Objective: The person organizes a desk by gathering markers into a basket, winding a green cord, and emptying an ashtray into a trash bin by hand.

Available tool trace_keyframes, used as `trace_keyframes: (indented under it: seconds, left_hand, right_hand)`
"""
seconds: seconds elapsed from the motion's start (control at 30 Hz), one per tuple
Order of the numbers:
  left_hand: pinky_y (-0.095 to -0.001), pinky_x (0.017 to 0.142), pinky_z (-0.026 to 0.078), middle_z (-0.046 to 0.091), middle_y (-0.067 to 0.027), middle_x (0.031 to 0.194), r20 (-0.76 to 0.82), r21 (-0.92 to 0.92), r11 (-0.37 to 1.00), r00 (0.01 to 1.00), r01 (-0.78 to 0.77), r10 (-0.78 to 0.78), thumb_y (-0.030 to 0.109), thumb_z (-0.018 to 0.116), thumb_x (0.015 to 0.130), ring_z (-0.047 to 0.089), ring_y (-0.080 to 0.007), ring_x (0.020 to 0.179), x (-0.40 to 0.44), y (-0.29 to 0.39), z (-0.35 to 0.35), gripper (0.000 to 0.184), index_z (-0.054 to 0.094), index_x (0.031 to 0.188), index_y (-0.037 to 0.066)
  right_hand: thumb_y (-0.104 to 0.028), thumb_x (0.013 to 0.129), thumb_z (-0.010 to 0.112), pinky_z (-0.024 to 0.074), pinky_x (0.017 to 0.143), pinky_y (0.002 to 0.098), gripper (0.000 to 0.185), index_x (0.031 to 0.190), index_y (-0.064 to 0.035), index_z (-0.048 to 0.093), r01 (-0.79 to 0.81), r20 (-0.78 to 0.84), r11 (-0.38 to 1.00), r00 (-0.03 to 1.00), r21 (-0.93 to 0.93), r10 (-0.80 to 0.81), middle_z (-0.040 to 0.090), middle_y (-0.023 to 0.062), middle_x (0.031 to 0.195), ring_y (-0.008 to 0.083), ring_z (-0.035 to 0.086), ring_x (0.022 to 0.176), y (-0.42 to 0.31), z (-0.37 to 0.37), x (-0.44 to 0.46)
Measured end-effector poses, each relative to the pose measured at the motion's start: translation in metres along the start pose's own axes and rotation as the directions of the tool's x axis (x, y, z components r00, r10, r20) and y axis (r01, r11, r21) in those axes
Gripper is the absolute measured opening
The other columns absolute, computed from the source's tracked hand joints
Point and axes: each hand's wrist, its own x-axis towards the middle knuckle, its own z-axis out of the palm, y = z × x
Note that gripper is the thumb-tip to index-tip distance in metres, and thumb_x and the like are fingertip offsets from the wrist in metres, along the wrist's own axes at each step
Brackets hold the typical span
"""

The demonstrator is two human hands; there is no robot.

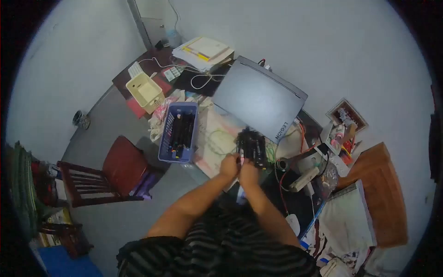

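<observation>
My left hand [229, 165] and my right hand [249, 171] are close together at the near edge of the desk, both with fingers closed. Between them shows a slim marker [242, 160] with a pink part; my fingers cover most of it. Just beyond my right hand lies a pile of black markers [253, 148]. To the left stands a blue-purple plastic basket [195, 121] with several black markers [183, 131] inside, some with coloured ends.
A closed grey laptop [258, 94] lies behind the pile. A cream bin [146, 90] and a paper stack [203, 50] stand farther back. Cables, a white mouse [293, 225] and a small box [304, 179] are on the right. A reddish chair [122, 161] stands left.
</observation>
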Motion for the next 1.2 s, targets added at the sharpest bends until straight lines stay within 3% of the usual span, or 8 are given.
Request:
trace_keyframes:
  seconds: [0.2, 0.43, 0.57, 0.6, 0.7, 0.87, 0.97, 1.2]
  left_hand:
    - [-0.0378, 0.062, 0.047, 0.060, -0.0139, 0.073, 0.002, -0.038, 0.989, 0.990, 0.140, -0.140, 0.012, 0.067, 0.061, 0.060, -0.0304, 0.067, -0.006, 0.006, -0.013, 0.024, 0.053, 0.079, 0.005]
    - [-0.0288, 0.056, 0.047, 0.055, -0.0057, 0.069, 0.281, -0.642, 0.652, 0.915, 0.403, -0.289, -0.003, 0.062, 0.066, 0.056, -0.0162, 0.061, -0.012, -0.026, -0.021, 0.021, 0.048, 0.080, 0.004]
    - [-0.0268, 0.056, 0.047, 0.054, -0.0035, 0.071, 0.251, -0.771, 0.582, 0.963, 0.258, -0.094, -0.006, 0.060, 0.072, 0.055, -0.0124, 0.062, -0.026, -0.021, -0.055, 0.017, 0.049, 0.079, 0.004]
    - [-0.0262, 0.057, 0.047, 0.054, -0.0031, 0.071, 0.245, -0.773, 0.572, 0.961, 0.275, -0.130, -0.004, 0.061, 0.073, 0.055, -0.0117, 0.063, -0.028, -0.015, -0.068, 0.015, 0.050, 0.079, 0.004]
    - [-0.0240, 0.059, 0.045, 0.055, -0.0020, 0.073, 0.189, -0.761, 0.586, 0.959, 0.279, -0.212, -0.001, 0.063, 0.074, 0.054, -0.0098, 0.066, -0.028, -0.007, -0.110, 0.012, 0.053, 0.079, 0.004]
    - [-0.0212, 0.061, 0.044, 0.057, -0.0008, 0.073, 0.040, -0.682, 0.697, 0.963, 0.220, -0.265, 0.002, 0.063, 0.074, 0.054, -0.0081, 0.067, -0.020, -0.033, -0.176, 0.007, 0.057, 0.078, 0.003]
    - [-0.0216, 0.058, 0.045, 0.058, -0.0015, 0.071, -0.041, -0.622, 0.751, 0.948, 0.223, -0.315, 0.002, 0.063, 0.073, 0.054, -0.0085, 0.062, -0.016, -0.067, -0.198, 0.006, 0.058, 0.077, 0.002]
    - [-0.0224, 0.056, 0.045, 0.062, -0.0037, 0.069, -0.145, -0.399, 0.880, 0.930, 0.258, -0.338, 0.004, 0.064, 0.072, 0.057, -0.0094, 0.060, 0.002, -0.113, -0.222, 0.009, 0.062, 0.079, 0.000]
  right_hand:
    - [-0.012, 0.075, 0.057, 0.0473, 0.066, 0.0446, 0.035, 0.105, -0.0001, 0.045, 0.018, -0.013, 0.978, 1.000, 0.206, -0.016, 0.056, 0.0203, 0.090, 0.0388, 0.059, 0.076, 0.002, 0.010, -0.007]
    - [-0.013, 0.074, 0.060, 0.0445, 0.066, 0.0380, 0.032, 0.101, 0.0015, 0.052, 0.063, -0.108, 0.788, 0.994, 0.612, 0.005, 0.058, 0.0202, 0.087, 0.0336, 0.058, 0.075, 0.016, 0.026, -0.016]
    - [-0.017, 0.084, 0.054, 0.0421, 0.065, 0.0293, 0.020, 0.095, 0.0000, 0.056, -0.144, 0.099, 0.294, 0.982, 0.945, 0.163, 0.057, 0.0092, 0.079, 0.0181, 0.056, 0.071, -0.013, -0.002, -0.014]
    - [-0.017, 0.087, 0.051, 0.0428, 0.058, 0.0274, 0.020, 0.099, -0.0005, 0.054, -0.109, 0.053, 0.384, 0.987, 0.917, 0.152, 0.056, 0.0051, 0.078, 0.0140, 0.055, 0.069, -0.009, 0.016, -0.007]
    - [-0.019, 0.088, 0.049, 0.0433, 0.054, 0.0255, 0.025, 0.106, -0.0011, 0.049, -0.329, 0.326, 0.023, 0.942, 0.944, 0.084, 0.056, 0.0052, 0.079, 0.0116, 0.054, 0.070, -0.059, -0.025, -0.003]
    - [-0.012, 0.089, 0.043, 0.0433, 0.055, 0.0230, 0.043, 0.130, -0.0110, 0.029, -0.260, 0.284, 0.188, 0.952, 0.947, -0.113, 0.051, 0.0074, 0.102, 0.0118, 0.053, 0.074, -0.126, -0.041, 0.008]
    - [-0.006, 0.087, 0.041, 0.0435, 0.056, 0.0238, 0.050, 0.134, -0.0112, 0.021, -0.213, 0.222, 0.061, 0.935, 0.975, -0.277, 0.047, 0.0089, 0.107, 0.0125, 0.052, 0.074, -0.148, -0.006, 0.025]
    - [0.004, 0.080, 0.041, 0.0428, 0.079, 0.0359, 0.066, 0.136, -0.0072, 0.007, 0.118, 0.067, 0.480, 0.934, 0.870, -0.352, 0.037, 0.0234, 0.121, 0.0301, 0.050, 0.097, -0.196, 0.034, 0.058]
